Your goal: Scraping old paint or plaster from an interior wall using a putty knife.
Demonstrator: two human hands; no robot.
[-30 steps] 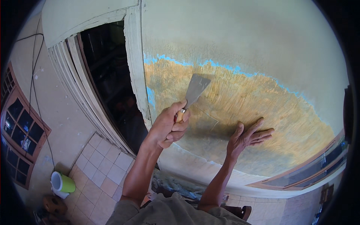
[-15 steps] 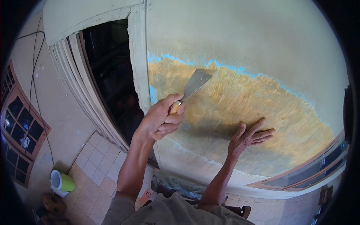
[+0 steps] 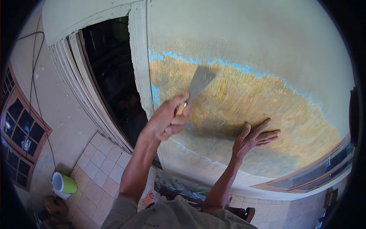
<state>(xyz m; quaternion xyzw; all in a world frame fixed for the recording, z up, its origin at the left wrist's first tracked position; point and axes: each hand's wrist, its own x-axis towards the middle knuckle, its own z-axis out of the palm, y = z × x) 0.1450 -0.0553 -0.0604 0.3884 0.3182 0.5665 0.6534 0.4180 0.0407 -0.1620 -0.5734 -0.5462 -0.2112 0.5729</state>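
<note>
My left hand [image 3: 167, 119] is wrapped round the wooden handle of a scraper [image 3: 201, 81]. Its flat metal blade points up and to the right, its tip over the upper part of a scraped patch, just under the ragged blue paint edge [image 3: 244, 69]. Whether the blade touches the wall is hard to tell. My right hand [image 3: 254, 139] lies with fingers spread on the bare, yellow-brown patch [image 3: 289, 126], lower and to the right of the scraper. Pale paint [image 3: 248, 30] still covers the wall above.
A dark doorway [image 3: 114, 84] with a peeling white frame [image 3: 139, 57] opens at left. On the tiled floor [image 3: 91, 194] stands a green and white bucket [image 3: 65, 184]. Cables [image 3: 35, 76] hang down the left wall. A low window [image 3: 305, 175] sits at lower right.
The scraper blade has tilted a little more upright and its tip has risen slightly, with some blur. My left hand shifted slightly right; my right hand stays practically in place.
</note>
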